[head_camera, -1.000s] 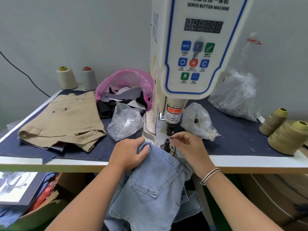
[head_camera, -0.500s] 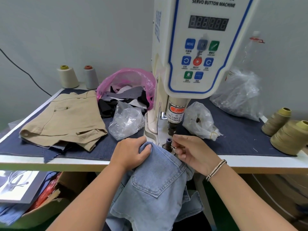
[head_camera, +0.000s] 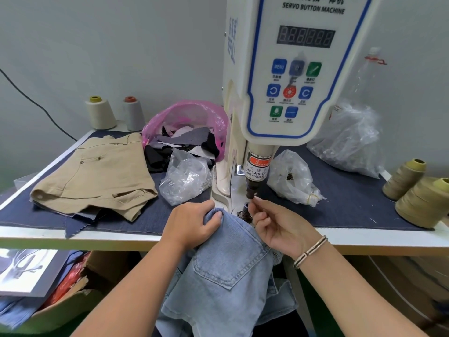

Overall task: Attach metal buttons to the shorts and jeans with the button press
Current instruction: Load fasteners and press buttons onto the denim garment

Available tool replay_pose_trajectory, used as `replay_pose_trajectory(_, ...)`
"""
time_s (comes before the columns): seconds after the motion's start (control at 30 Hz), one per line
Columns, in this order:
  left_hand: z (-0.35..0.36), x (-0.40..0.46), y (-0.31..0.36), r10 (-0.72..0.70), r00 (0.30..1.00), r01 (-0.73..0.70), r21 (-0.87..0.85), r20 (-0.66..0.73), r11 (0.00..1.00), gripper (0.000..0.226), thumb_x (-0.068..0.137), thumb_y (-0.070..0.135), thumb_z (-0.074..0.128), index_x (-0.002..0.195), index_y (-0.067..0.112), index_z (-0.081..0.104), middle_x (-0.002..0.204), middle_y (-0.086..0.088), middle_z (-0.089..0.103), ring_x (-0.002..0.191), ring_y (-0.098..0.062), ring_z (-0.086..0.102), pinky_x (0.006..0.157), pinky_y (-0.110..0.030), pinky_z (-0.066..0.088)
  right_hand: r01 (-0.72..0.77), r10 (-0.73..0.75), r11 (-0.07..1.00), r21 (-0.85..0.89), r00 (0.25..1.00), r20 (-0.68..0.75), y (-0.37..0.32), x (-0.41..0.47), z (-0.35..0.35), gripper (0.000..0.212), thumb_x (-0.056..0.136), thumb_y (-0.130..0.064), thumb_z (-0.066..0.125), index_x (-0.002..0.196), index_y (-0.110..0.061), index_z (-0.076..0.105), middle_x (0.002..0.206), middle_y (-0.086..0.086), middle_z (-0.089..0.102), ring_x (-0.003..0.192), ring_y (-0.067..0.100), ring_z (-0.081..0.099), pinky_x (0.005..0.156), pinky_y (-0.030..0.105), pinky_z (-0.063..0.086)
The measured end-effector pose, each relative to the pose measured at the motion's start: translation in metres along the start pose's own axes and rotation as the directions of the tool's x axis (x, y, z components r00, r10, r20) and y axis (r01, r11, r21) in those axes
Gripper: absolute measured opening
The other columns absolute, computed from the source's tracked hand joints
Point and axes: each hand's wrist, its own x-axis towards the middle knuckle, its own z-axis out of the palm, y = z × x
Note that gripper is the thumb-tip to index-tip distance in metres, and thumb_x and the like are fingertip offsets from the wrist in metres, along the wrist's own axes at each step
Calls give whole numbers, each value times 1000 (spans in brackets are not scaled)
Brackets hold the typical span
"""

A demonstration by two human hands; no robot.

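Note:
Light blue jeans [head_camera: 228, 271] hang over the table's front edge below the white button press [head_camera: 286, 76]. My left hand [head_camera: 192, 223] grips a bunched corner of the denim just left of the lower die [head_camera: 246, 210]. My right hand [head_camera: 279, 227] is raised, palm turned up, its thumb and forefinger pinched together at the tip of the upper punch [head_camera: 251, 190]; whether a button sits between them is hidden. Tan shorts [head_camera: 94, 173] lie folded on the left of the table.
Two clear bags [head_camera: 184, 176] [head_camera: 291, 178] flank the press base, and a pink bag of fabric scraps [head_camera: 187, 135] sits behind. A big clear bag [head_camera: 349, 142] stands back right. Thread cones [head_camera: 422, 200] line the right edge, two more [head_camera: 100, 113] at back left. A cardboard box [head_camera: 60, 307] is under the table.
My right hand lifted off the denim by the lower die, turned palm up and brought its fingertips to the upper punch. My left hand kept its hold on the jeans.

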Motion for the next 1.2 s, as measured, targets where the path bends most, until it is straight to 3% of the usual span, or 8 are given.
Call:
replay_pose_trajectory(0.3,-1,-1,0,3,1000,-3,-2,-4,1000,41,77,58,24,65,21,36,54,5,44,56,-18,44,54,-32,34,-49,46,956,288,999,18,6,-10,11,14,69,-6,61,66,8,62,56,10,60,33,11,53,31,16,42)
replay_pose_trajectory(0.5,-1,0,2,5,1000,-5,-3,-17,1000,42,77,59,25,65,20,36,54,5,43,56,-18,44,53,-33,32,72,-63,845,530,997,-35,31,-21,29,22,91,-11,55,75,3,58,56,15,59,32,11,50,29,16,39)
replay_pose_trajectory(0.7,-1,1,0,-33,999,33,14,12,999,46,68,52,28,77,18,58,73,-5,64,73,-28,59,59,-33,39,283,-280,955,-92,959,37,67,-2,64,9,93,-8,55,90,-5,63,60,4,59,42,9,51,38,15,41)
replay_pose_trajectory(0.77,1,1,0,-83,996,84,-13,23,996,39,68,42,34,74,13,59,73,-7,64,72,-31,61,57,-32,40,432,-419,751,-500,896,144,61,18,83,14,95,-12,53,90,-12,66,69,-3,61,52,7,54,49,17,45)
replay_pose_trajectory(0.87,-1,0,1,-127,991,129,-99,30,987,42,66,58,35,55,19,46,51,0,48,60,-30,56,48,-33,31,547,-572,121,-828,721,392,40,58,109,14,93,-18,55,95,-17,69,90,-7,58,79,6,55,77,25,48)
replay_pose_trajectory(1.0,-1,1,1,-63,998,61,-86,-21,994,43,70,63,29,60,23,41,62,-8,57,70,-34,57,53,-33,26,165,-539,-576,-800,660,524,15,116,127,29,95,-24,45,108,-14,69,119,6,49,110,27,42,93,39,36)
replay_pose_trajectory(1.1,1,2,0,-3,999,2,-11,-55,1000,54,72,61,25,76,16,55,76,-9,66,77,-34,60,56,-34,28,-75,-442,-802,-593,743,503,16,138,120,27,93,-15,45,111,-14,65,128,7,45,117,30,38,97,44,32)
replay_pose_trajectory(1.2,1,2,-1,-13,999,12,-26,-41,1000,49,69,60,26,62,17,48,72,-13,65,72,-36,58,55,-32,25,-150,-429,-846,-512,762,485,22,146,112,30,90,-8,46,114,-14,63,131,10,43,124,32,35,108,60,21)
